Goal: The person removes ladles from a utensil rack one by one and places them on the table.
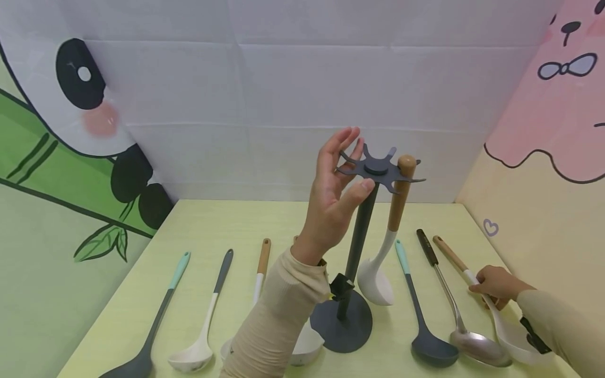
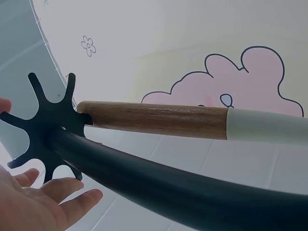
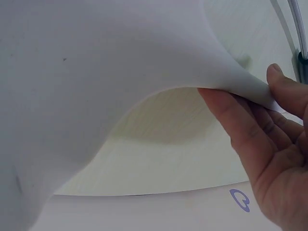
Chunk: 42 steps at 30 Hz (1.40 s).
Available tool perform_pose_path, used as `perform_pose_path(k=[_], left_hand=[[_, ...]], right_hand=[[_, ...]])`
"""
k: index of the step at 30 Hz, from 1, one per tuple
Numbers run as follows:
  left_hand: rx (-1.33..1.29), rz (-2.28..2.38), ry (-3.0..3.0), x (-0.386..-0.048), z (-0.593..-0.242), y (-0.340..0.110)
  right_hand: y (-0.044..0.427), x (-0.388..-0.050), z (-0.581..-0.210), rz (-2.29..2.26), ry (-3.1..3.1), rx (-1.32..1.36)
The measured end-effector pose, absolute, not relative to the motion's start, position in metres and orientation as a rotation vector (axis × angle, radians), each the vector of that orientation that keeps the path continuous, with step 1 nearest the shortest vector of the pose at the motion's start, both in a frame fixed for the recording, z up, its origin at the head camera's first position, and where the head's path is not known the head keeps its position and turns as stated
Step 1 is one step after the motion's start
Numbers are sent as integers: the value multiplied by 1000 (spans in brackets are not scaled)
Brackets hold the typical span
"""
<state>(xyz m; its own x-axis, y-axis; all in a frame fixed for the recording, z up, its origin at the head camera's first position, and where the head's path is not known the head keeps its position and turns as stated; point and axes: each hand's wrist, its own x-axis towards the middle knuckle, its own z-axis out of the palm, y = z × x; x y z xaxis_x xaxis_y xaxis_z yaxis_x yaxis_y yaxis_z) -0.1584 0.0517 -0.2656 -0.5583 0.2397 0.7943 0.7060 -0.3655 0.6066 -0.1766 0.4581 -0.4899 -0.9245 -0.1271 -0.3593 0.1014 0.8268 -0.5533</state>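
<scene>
At the top of a dark utensil stand (image 1: 360, 236) is my left hand (image 1: 331, 194), its fingers mostly straight around the hooks and its thumb touching the near side. In the left wrist view several hook arms (image 2: 53, 115) spread above the left hand's fingers (image 2: 62, 190). A white ladle (image 1: 376, 278) with a wooden handle (image 2: 159, 118) hangs from the stand's right side. Low at the right, my right hand (image 1: 496, 286) grips a white spatula (image 1: 512, 333) by its neck, below the wooden handle. The spatula's broad head (image 3: 96, 82) fills much of the right wrist view.
Left of the stand lie a dark turner (image 1: 160, 315) with a mint handle, a white ladle (image 1: 194, 354), and white wooden-handled utensils (image 1: 263, 257) partly behind my left sleeve. A dark ladle (image 1: 434, 349) and a metal spoon (image 1: 479, 346) lie between the stand and the right hand.
</scene>
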Motion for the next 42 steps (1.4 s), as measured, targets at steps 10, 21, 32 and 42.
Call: perform_pose_path(k=[10,21,32,42], left_hand=[[-1237,-2004,-1546,-158,-265,50],[-1207,-1974,-1570,-152,-265,54],[-1177,-1769,-1561,-149,-267,57],[-1049,-1499,-1500,-150,-269,72]], right_hand=[[456,-177,-485,-828,2581,3],[447,-175,-445,-758,2923,-171],[346,-146,-372,-1677,2921,-667],[272,-135,-365,-2068,2358,-1119]])
